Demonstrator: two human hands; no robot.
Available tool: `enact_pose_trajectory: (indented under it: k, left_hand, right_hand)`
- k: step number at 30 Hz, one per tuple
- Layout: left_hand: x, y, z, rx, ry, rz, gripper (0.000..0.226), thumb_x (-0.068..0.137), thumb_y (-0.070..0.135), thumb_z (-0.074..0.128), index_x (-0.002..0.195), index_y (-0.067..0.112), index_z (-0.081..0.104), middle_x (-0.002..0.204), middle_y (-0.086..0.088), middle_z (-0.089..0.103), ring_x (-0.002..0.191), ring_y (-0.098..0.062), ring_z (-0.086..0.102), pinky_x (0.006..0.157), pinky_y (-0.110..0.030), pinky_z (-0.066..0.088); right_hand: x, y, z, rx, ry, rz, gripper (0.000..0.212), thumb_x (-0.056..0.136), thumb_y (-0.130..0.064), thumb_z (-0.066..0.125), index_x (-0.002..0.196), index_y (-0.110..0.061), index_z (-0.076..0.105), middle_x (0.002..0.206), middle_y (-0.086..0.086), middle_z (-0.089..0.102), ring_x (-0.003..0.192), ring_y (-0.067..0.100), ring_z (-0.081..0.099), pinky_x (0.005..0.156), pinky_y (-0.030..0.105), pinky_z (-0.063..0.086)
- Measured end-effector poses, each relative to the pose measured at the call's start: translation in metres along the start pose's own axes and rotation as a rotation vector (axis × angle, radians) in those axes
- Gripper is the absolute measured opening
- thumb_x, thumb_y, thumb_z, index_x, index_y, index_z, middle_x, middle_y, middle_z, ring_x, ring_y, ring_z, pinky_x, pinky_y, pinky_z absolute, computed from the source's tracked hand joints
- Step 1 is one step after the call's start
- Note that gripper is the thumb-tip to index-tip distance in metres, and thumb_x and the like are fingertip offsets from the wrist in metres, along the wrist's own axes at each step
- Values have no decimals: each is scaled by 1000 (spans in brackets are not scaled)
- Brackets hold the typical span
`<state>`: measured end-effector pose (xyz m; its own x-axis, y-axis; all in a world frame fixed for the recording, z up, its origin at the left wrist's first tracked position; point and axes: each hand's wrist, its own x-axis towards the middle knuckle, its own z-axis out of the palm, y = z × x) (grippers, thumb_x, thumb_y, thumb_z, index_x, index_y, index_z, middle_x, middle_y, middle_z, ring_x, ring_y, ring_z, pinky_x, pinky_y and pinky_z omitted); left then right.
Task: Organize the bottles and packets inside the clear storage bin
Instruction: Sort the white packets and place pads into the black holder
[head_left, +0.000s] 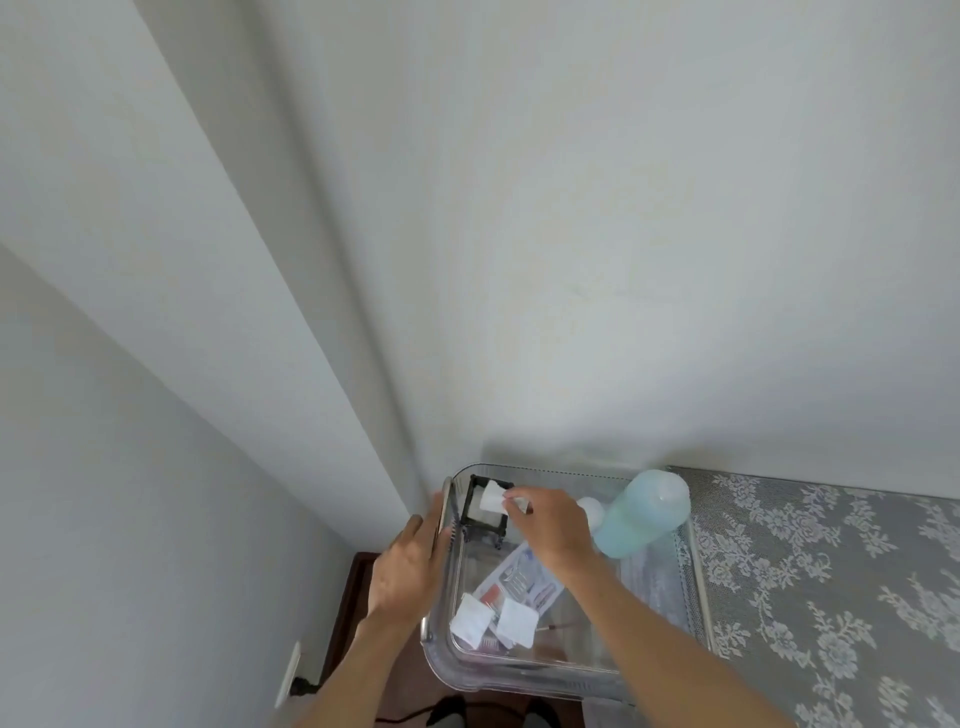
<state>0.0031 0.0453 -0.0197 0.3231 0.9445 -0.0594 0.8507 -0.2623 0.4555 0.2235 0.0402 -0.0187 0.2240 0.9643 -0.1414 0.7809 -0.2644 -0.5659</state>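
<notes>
I can read nothing here. The flat packet (519, 582) lying in the bin below my right-hand fingers (511, 501) carries red and blue print, but it is too blurred to make out. The white sachets (493, 621) nearer me show no legible marks.

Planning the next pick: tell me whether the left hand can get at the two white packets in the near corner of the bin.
Probably yes. The left hand rests on the bin's left rim, the top is open, and the white packets lie uncovered just inside that wall.
</notes>
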Motion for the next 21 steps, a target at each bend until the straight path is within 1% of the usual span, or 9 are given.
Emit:
enact_pose_trajectory:
  k: [3, 8, 12, 14, 15, 16, 18, 19, 21]
  left_hand:
    - [1, 1, -1, 2, 6, -23, 56, 98, 58, 15, 153, 45, 16, 79, 8, 47, 68, -17, 60, 63, -39, 56]
    - [2, -1, -3, -1, -27, -13, 55, 99, 57, 16, 152, 48, 8, 71, 8, 45, 62, -17, 56, 62, -40, 55]
    - [2, -1, -4, -3, -38, -27, 56, 98, 57, 16, 152, 47, 10, 65, 9, 42, 56, -14, 50, 60, -39, 54]
    - [2, -2, -4, -2, -47, -26, 56, 97, 59, 14, 152, 48, 10, 65, 9, 41, 56, -13, 48, 59, -39, 54]
    - [2, -3, -3, -4, -51, -24, 57, 97, 60, 13, 152, 48, 9, 66, 8, 42, 57, -13, 48, 60, -38, 54]
    - [3, -4, -3, -4, -52, -18, 57, 97, 60, 13, 152, 49, 9, 68, 9, 43, 59, -13, 48, 61, -38, 54]
    - [4, -4, -3, -5, -40, -5, 57, 97, 59, 14, 153, 45, 13, 74, 9, 44, 66, -13, 48, 63, -35, 53]
    - [4, -3, -3, -8, -25, 1, 58, 98, 58, 16, 153, 42, 17, 77, 8, 44, 72, -13, 49, 66, -35, 53]
    - [5, -2, -4, -9, 12, 27, 57, 100, 52, 23, 153, 33, 28, 85, 4, 50, 87, -17, 51, 72, -36, 53]
  right_hand:
    - [7, -5, 11, -70, -11, -18, 21, 96, -42, 61, 110, -33, 75, 98, -10, 78, 76, 12, 72, 73, 27, 53]
    - [17, -11, 23, -189, -46, -40, 20, 95, -39, 63, 110, -31, 74, 100, -4, 78, 83, 19, 72, 70, 28, 49]
    - [23, -11, 26, -196, -152, -33, 28, 95, -41, 63, 120, -30, 69, 115, 1, 74, 97, 24, 70, 82, 34, 52]
    - [22, -9, 24, -187, -191, -40, 31, 95, -43, 61, 124, -34, 66, 117, 0, 72, 98, 23, 69, 84, 36, 53]
    - [21, -8, 23, -171, -197, -44, 31, 95, -45, 60, 125, -36, 65, 114, -2, 73, 94, 21, 69, 82, 35, 53]
    - [18, -6, 21, -147, -195, -46, 31, 95, -46, 59, 125, -38, 64, 104, -4, 74, 85, 18, 69, 76, 33, 53]
    - [11, 0, 15, -99, -183, -59, 30, 95, -48, 57, 124, -41, 62, 65, -10, 65, 58, 11, 61, 58, 27, 47]
    - [7, 4, 12, -84, -176, -70, 29, 95, -49, 56, 123, -43, 61, 53, -8, 57, 49, 10, 56, 51, 25, 42]
    - [-5, 14, 8, -60, -174, -95, 26, 97, -49, 55, 121, -42, 61, 51, -2, 57, 43, 11, 49, 45, 22, 37]
